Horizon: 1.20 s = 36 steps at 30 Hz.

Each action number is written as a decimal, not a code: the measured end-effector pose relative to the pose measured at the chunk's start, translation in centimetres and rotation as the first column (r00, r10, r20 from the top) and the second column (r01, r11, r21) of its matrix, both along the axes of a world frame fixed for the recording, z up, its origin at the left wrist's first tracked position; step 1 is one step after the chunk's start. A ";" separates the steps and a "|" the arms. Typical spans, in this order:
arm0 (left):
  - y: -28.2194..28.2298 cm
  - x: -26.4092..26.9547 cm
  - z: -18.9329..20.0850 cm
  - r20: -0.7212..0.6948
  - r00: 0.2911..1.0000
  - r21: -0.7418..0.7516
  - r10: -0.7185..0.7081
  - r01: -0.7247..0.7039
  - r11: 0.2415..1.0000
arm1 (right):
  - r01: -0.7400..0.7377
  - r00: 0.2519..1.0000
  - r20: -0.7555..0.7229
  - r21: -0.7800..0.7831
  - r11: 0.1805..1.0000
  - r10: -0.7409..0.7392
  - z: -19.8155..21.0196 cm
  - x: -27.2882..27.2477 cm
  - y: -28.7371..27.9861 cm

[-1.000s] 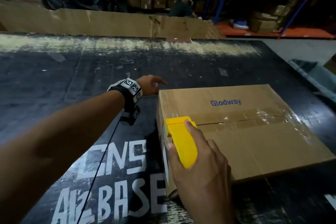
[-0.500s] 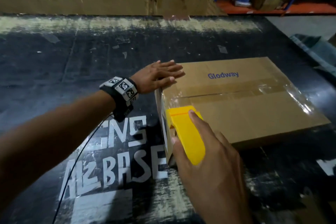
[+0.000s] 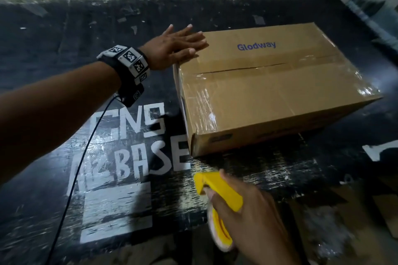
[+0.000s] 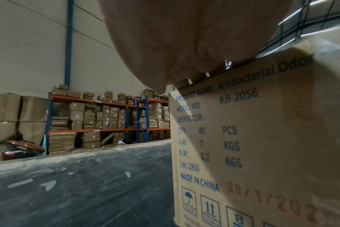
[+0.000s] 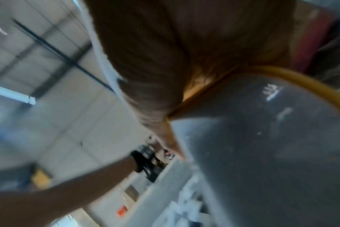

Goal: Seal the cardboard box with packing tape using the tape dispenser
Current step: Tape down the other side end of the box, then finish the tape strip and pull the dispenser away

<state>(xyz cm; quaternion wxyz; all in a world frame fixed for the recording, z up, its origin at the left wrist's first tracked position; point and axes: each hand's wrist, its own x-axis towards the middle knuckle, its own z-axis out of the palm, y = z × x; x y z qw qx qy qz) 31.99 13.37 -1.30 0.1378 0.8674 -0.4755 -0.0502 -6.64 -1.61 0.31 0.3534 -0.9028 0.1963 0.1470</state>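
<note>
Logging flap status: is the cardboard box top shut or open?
Shut: the cardboard box flaps lie flat under glossy tape, a thin dark gap along the seam.

Head cam looks down at box (image 3: pixel 269 84); L wrist cam close beside box side (image 4: pixel 262 145); R wrist blurred.

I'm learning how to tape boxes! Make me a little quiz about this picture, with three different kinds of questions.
1. True or false: the tape dispenser is touching the cardboard box.
2. Which hand rests flat on the box's top corner? A) left hand B) right hand C) neither
3. Fill in: the blue word printed on the box top is ______.

Key:
1. False; the right hand holds it above the dark table, apart from the box.
2. A
3. Glodway
</note>
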 end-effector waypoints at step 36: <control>-23.6 -25.1 1.5 0.041 0.983 -0.073 0.177 -0.174 0.982 | 0.393 0.635 0.519 0.421 0.817 -0.572 -2.4 -0.5 -36.0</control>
